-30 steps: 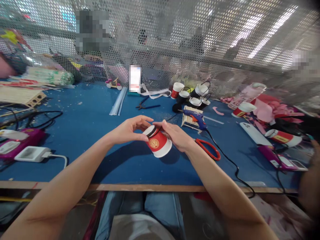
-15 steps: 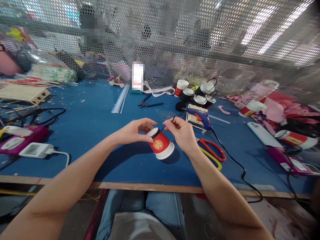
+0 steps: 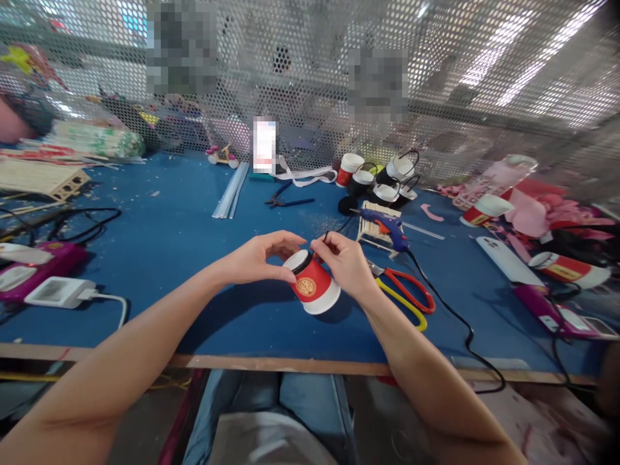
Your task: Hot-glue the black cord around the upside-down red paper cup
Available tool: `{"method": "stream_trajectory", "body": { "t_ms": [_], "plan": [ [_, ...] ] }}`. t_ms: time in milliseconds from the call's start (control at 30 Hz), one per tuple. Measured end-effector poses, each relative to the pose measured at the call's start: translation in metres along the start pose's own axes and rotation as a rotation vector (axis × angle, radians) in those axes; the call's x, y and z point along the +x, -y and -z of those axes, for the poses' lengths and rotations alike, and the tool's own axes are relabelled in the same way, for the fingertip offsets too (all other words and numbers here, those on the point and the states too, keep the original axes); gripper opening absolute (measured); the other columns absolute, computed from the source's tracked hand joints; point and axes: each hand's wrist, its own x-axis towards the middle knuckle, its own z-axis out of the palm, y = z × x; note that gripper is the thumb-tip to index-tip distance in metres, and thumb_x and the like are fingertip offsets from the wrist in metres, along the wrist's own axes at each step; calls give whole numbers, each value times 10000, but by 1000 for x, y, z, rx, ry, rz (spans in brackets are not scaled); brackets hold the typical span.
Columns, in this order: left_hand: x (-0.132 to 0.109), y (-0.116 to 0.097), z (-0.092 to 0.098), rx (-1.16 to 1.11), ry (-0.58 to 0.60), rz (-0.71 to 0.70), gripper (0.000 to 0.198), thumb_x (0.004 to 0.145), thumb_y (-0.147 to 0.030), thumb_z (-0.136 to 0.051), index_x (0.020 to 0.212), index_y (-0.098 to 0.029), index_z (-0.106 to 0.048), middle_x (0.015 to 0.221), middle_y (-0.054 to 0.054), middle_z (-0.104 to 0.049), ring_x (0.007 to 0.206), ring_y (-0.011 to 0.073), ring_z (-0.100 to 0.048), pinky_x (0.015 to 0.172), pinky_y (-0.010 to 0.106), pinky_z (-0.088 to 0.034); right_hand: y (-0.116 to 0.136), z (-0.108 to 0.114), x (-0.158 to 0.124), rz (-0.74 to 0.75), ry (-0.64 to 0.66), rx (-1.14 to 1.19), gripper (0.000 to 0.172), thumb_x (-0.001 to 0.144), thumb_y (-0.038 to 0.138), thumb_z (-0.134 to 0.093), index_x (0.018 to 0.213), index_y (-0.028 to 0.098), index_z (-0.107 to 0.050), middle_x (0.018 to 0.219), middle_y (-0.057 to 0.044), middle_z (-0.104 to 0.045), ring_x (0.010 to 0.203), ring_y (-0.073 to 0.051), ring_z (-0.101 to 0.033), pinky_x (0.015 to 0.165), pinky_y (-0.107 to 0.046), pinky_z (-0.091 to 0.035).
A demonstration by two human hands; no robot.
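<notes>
A red paper cup (image 3: 312,287) with a gold emblem and white rim lies tilted above the blue table (image 3: 184,258), its black-lined mouth turned away from me. My left hand (image 3: 259,258) pinches the cup's rim from the left. My right hand (image 3: 345,263) is closed on a thin black wire (image 3: 329,232) at the cup's mouth and rests against the cup's right side.
Red and yellow scissors (image 3: 404,294) lie right of my hands. A blue glue gun (image 3: 385,226) sits on a stick rack with its cord trailing right. Several cups with wire handles (image 3: 380,181) stand behind. Pliers (image 3: 285,200), a power strip (image 3: 55,290) and cables lie around.
My right hand lifted away from the cup pulling the black wire up, then came back down against the cup's mouth. The cup stayed in my left hand.
</notes>
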Motion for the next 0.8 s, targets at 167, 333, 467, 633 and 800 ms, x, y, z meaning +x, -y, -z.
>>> {"method": "stream_trajectory", "body": {
  "t_ms": [167,333,467,633,800],
  "plan": [
    [0,-1,-2,-23,-10,-12,586,631,-203,-782,1157,-165,-525,1113,86,-619,1037,188,-581,961,385,-431,3,-1,-1,-11,69,-115,301,851,419,-486,643,221,-396,572,46,-434,534,-108,-397,504,-255,-323],
    [1,0,-3,-71,2,-12,540,642,-191,-773,1130,-168,-545,1120,84,-623,1046,180,-584,966,373,-432,3,-2,-3,-24,137,-189,316,889,406,-407,640,229,-328,586,53,-377,549,-109,-388,517,-259,-316],
    [2,3,-2,-154,-35,-5,499,665,-263,-764,1109,-171,-555,1116,89,-631,1040,184,-596,949,370,-448,-2,-4,-4,-143,97,-34,348,869,472,-441,651,228,-320,580,62,-380,541,-107,-403,501,-251,-326],
    [2,5,-3,-163,-47,-45,546,647,-276,-777,1134,-186,-549,1170,94,-615,1094,199,-577,971,371,-437,-3,-6,-5,-333,88,281,360,817,503,-525,678,228,-338,569,75,-400,505,-99,-428,480,-243,-342],
    [2,5,-7,-62,-63,-56,559,650,-221,-768,1156,-177,-535,1171,97,-609,1084,191,-575,958,356,-445,-4,-6,-5,-316,53,327,371,814,502,-540,667,225,-341,564,76,-394,501,-92,-410,475,-237,-340]
  ]
}}
